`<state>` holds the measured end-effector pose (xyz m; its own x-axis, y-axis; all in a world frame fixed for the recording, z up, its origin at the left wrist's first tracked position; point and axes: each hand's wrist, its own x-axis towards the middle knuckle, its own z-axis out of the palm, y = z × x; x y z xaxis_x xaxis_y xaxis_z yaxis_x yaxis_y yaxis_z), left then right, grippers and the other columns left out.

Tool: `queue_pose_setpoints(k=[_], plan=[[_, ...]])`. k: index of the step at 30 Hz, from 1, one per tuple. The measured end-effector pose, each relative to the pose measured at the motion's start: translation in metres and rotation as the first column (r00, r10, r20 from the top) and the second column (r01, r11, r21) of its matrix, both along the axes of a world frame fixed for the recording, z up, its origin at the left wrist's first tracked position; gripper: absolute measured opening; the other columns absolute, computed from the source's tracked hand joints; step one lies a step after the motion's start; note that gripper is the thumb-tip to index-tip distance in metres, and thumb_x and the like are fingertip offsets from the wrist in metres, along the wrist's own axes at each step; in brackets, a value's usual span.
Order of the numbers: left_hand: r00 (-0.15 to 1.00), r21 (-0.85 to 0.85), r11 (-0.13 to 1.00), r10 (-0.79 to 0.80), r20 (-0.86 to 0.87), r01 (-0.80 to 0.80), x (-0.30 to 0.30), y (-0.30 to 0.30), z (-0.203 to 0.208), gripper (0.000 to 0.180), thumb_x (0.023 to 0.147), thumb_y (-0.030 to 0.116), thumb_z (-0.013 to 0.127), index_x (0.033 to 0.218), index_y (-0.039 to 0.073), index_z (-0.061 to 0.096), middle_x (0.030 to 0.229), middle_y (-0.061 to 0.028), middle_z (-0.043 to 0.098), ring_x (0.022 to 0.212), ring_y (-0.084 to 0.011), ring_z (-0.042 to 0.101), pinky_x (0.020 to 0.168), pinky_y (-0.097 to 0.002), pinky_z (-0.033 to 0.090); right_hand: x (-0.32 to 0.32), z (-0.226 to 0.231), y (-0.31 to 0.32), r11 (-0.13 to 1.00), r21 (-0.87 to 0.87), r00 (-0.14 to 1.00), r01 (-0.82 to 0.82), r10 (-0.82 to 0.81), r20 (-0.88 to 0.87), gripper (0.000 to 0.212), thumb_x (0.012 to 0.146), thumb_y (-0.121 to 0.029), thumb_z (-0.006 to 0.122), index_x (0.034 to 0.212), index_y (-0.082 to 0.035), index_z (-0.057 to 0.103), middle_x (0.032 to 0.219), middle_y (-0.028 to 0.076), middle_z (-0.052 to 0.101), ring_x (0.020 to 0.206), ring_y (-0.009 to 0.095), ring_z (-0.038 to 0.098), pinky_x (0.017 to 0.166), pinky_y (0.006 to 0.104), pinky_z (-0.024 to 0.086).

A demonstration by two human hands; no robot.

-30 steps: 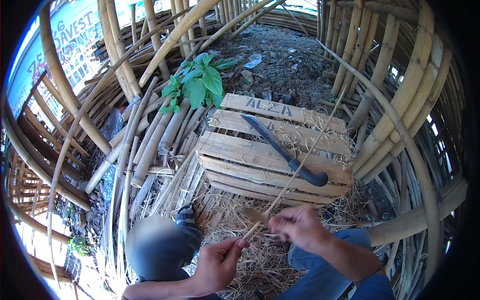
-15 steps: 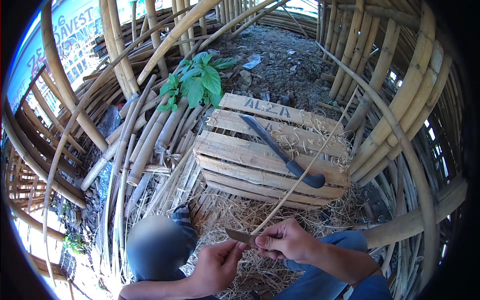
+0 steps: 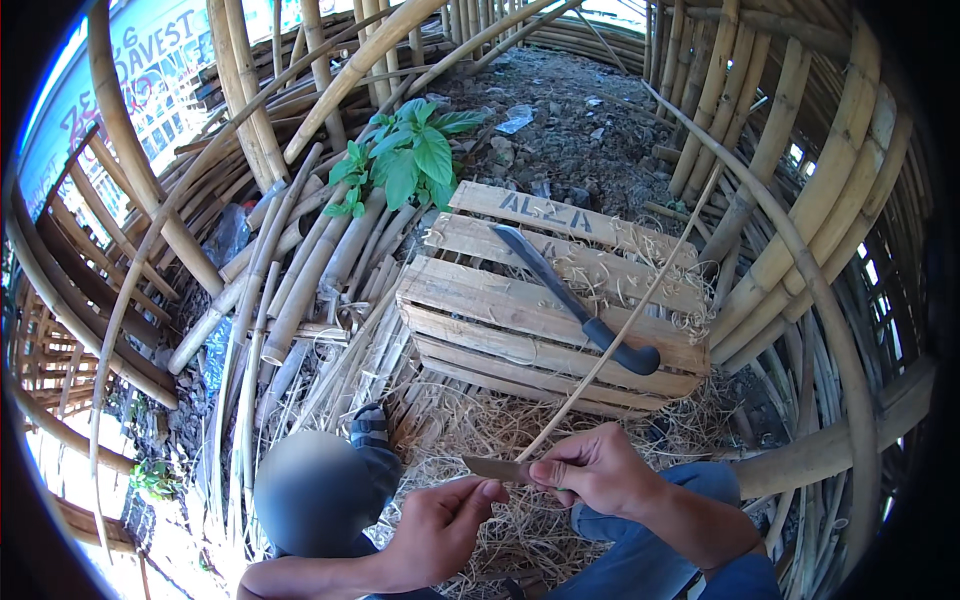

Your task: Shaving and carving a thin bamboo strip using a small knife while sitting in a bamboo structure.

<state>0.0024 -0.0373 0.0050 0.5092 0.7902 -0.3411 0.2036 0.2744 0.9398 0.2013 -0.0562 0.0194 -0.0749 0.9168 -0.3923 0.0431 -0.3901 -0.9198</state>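
My right hand (image 3: 600,468) is closed round a small knife (image 3: 493,468), whose blade points left. The blade lies against a long thin bamboo strip (image 3: 625,330). That strip slants from between my hands up and right, across the wooden crate (image 3: 470,285). Lower left, my left hand (image 3: 435,530) is closed in a pinch, in line with the strip's near end; the fingers hide most of that end. On the crate's slats rests a machete (image 3: 550,285) with a black handle, which the strip passes close to. Curled shavings (image 3: 690,325) lie on the crate.
Bamboo poles (image 3: 780,150) form walls on both sides. Split bamboo pieces (image 3: 300,290) are piled left of the crate, below a leafy green plant (image 3: 410,155). Shavings (image 3: 520,550) cover the ground between my legs. A blurred round shape (image 3: 312,495) sits at lower left.
My right hand and the knife have moved slightly up and right along the strip, farther from my left hand. My left hand stays nearly in place. The view has shifted a little.
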Motion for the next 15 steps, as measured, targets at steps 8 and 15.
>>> queue_pose_setpoints(k=[8,15], plan=[[1.000,-0.043,0.999,0.010,-0.007,-0.010,0.001,0.003,0.008,0.027,0.094,0.020,0.049,0.092,-0.003,0.062,0.064,0.0040,0.046,0.058,-0.0026,0.037,0.052,-0.0183,0.031,0.006,-0.003,-0.002,0.990,0.142,0.981,-0.002,-0.026,0.190,0.016,0.082,-0.014,0.066,0.082,0.001,0.069,0.056,0.003,0.060,0.046,0.004,0.046,0.040,0.0216,0.032],[0.999,0.040,0.999,-0.033,0.025,0.032,-0.006,0.010,-0.001,0.028,0.093,0.024,0.049,0.092,0.000,0.063,0.061,0.0044,0.046,0.053,-0.0012,0.036,0.046,-0.0188,0.029,0.017,0.004,-0.002,0.976,0.208,0.951,0.069,-0.127,0.282,0.014,0.080,-0.013,0.068,0.079,0.001,0.069,0.053,0.002,0.058,0.046,0.004,0.044,0.040,0.0224,0.031]])
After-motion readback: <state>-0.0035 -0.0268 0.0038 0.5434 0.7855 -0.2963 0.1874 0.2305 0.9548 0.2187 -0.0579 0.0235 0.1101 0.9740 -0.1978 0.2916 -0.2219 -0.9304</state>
